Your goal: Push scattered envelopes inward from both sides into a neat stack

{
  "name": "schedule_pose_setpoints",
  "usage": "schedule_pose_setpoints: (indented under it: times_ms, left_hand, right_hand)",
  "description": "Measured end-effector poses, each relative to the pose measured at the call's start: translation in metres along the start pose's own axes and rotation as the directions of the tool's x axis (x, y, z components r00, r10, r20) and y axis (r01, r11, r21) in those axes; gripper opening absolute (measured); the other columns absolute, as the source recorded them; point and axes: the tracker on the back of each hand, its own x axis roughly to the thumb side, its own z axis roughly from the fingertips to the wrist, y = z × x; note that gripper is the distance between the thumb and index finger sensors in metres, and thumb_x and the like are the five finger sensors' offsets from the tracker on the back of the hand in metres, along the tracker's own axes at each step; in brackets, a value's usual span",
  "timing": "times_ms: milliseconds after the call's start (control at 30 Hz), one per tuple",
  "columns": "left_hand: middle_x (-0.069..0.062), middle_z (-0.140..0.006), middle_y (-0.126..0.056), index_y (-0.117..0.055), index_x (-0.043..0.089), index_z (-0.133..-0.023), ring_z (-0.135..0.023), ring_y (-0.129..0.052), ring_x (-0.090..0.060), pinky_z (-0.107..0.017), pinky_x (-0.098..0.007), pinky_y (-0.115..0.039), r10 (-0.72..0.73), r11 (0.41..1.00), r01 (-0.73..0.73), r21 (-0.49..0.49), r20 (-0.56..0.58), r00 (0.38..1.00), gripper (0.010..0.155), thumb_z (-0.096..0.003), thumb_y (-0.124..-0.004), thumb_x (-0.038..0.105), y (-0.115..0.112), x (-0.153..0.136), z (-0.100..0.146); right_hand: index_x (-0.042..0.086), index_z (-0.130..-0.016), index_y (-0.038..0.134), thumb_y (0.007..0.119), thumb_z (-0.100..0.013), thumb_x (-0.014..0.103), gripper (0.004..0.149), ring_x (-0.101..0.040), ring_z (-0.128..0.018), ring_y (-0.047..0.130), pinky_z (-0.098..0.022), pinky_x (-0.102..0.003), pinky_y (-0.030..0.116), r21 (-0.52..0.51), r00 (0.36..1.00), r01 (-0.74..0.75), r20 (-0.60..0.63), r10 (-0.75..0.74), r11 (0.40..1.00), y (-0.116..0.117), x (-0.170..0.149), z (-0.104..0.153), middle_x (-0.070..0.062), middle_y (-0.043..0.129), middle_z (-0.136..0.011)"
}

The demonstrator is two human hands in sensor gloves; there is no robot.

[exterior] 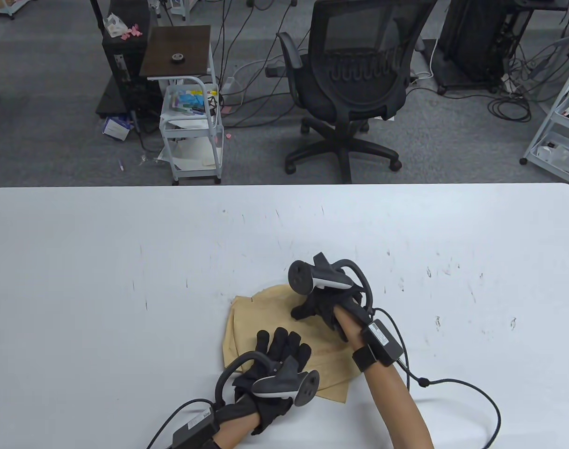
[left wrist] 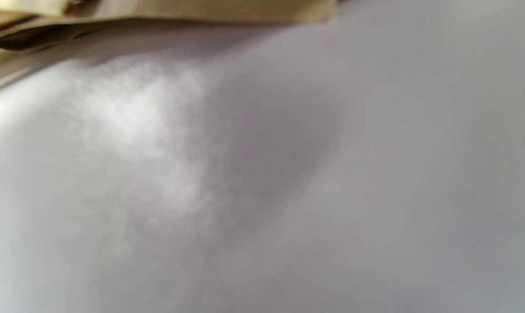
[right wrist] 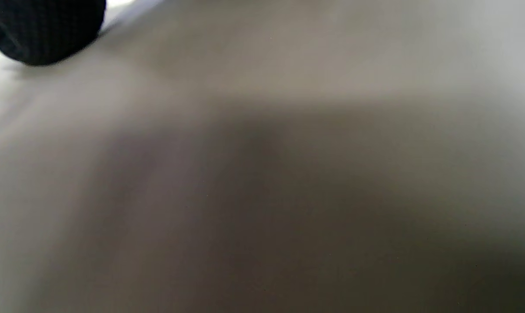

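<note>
Nearest the camera is my left hand (exterior: 272, 369), laid flat on the near part of the envelopes (exterior: 247, 322), fingers (exterior: 284, 340) spread and stretched out ahead of me. I judge it lies that way to pin the brown paper down, so the pile does not slide off while the other side is squared up; it grips nothing.

Beyond those fingertips, my right hand (exterior: 328, 306) sits on the far right part of the same pile, fingers curled downward with the tips touching paper. Whether they pinch an edge or only press on it, I cannot tell from the table view, and the right wrist view gives just a blur with one dark fingertip (right wrist: 45, 30) at the top corner.

All the envelopes lie under and between my two hands, overlapping in one heap on the white table (exterior: 125, 262), none stray elsewhere. They are not yet neat: corners fan out left of my left fingers and behind my left wrist. In the left wrist view, layered brown edges (left wrist: 158, 13) show slightly lifted off the table, so I think the gathering is largely done and the aligning of edges remains.
</note>
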Motion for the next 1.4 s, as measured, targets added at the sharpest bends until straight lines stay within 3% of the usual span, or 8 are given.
schedule_pose_setpoints:
  times_ms: [233,367,500,633,800,933,1033,1400]
  left_hand:
    - [-0.021,-0.111,0.010,0.008,0.013,-0.104,-0.105,0.003,-0.051,-0.073,-0.074,-0.011,0.041,0.999,-0.040,-0.029,0.011,0.999,0.086,-0.0448,-0.036,0.055,-0.003,-0.002,0.001]
    - [-0.021,-0.111,0.010,0.008,0.012,-0.104,-0.104,0.002,-0.051,-0.073,-0.074,-0.011,0.050,0.998,-0.050,-0.036,0.005,0.999,0.086,-0.0449,-0.036,0.055,-0.003,-0.003,0.000]
    - [-0.022,-0.110,0.010,0.009,0.012,-0.104,-0.104,0.003,-0.051,-0.073,-0.075,-0.012,0.071,0.996,-0.070,-0.049,0.009,0.997,0.086,-0.0448,-0.036,0.056,-0.004,-0.003,0.000]
    - [-0.021,-0.110,0.011,0.010,0.013,-0.103,-0.105,0.002,-0.051,-0.073,-0.075,-0.012,0.089,0.994,-0.088,-0.058,0.015,0.996,0.086,-0.0446,-0.036,0.056,-0.004,-0.004,0.000]
    - [-0.021,-0.110,0.011,0.010,0.014,-0.103,-0.105,0.002,-0.051,-0.073,-0.075,-0.012,0.101,0.993,-0.099,-0.071,0.018,0.995,0.085,-0.0444,-0.035,0.056,-0.005,-0.005,0.000]
    - [-0.022,-0.110,0.011,0.009,0.012,-0.103,-0.105,0.002,-0.052,-0.073,-0.075,-0.013,0.102,0.992,-0.101,-0.072,0.011,0.995,0.086,-0.0444,-0.035,0.056,-0.005,-0.005,0.000]
    - [-0.023,-0.109,0.012,0.010,0.012,-0.103,-0.104,0.002,-0.052,-0.073,-0.075,-0.013,0.114,0.990,-0.114,-0.086,0.006,0.993,0.086,-0.0445,-0.034,0.057,-0.005,-0.006,-0.001]
    - [-0.020,-0.108,0.016,0.012,0.014,-0.102,-0.104,0.005,-0.051,-0.073,-0.075,-0.011,0.137,0.985,-0.136,-0.110,0.006,0.991,0.086,-0.0443,-0.035,0.057,-0.005,-0.008,-0.004]
  right_hand:
    - [0.011,-0.098,0.050,0.074,-0.040,0.058,0.078,-0.062,-0.091,0.051,-0.065,-0.076,0.042,0.056,0.999,0.040,-0.003,-0.040,0.998,0.005,0.007,0.000,-0.036,0.042,-0.106]
    - [0.001,-0.106,0.044,0.076,-0.040,0.056,0.092,-0.050,-0.074,0.077,-0.056,-0.056,0.071,-0.020,1.000,0.005,0.005,-0.005,1.000,-0.001,0.011,0.003,-0.029,0.063,-0.098]
    - [-0.006,-0.105,0.042,0.073,-0.041,0.060,0.097,-0.036,-0.065,0.088,-0.053,-0.051,0.077,0.091,1.000,0.019,0.004,-0.020,0.996,-0.004,0.011,0.003,-0.015,0.074,-0.088]
    - [0.003,-0.104,0.041,0.070,-0.046,0.057,0.084,-0.035,-0.066,0.082,-0.063,-0.064,0.062,0.239,0.990,0.134,-0.063,-0.123,0.962,0.001,0.007,0.003,-0.011,0.071,-0.083]
    - [0.012,-0.096,0.049,0.071,-0.046,0.054,0.069,-0.054,-0.084,0.058,-0.065,-0.074,0.041,0.210,0.995,0.071,-0.085,-0.054,0.975,0.002,0.015,0.004,-0.024,0.053,-0.095]
    - [0.013,-0.092,0.059,0.074,-0.044,0.053,0.064,-0.061,-0.084,0.061,-0.061,-0.068,0.059,0.147,0.998,0.067,-0.030,-0.063,0.987,-0.002,0.019,0.004,-0.032,0.052,-0.100]
    - [0.009,-0.098,0.055,0.073,-0.044,0.055,0.073,-0.040,-0.065,0.090,-0.052,-0.052,0.078,0.141,0.996,0.082,0.034,-0.087,0.987,-0.007,0.021,0.007,-0.016,0.078,-0.085]
    - [-0.002,-0.100,0.049,0.073,-0.047,0.052,0.079,-0.036,-0.060,0.088,-0.054,-0.058,0.071,0.252,0.953,0.297,-0.023,-0.301,0.921,0.000,0.004,0.006,-0.013,0.079,-0.077]
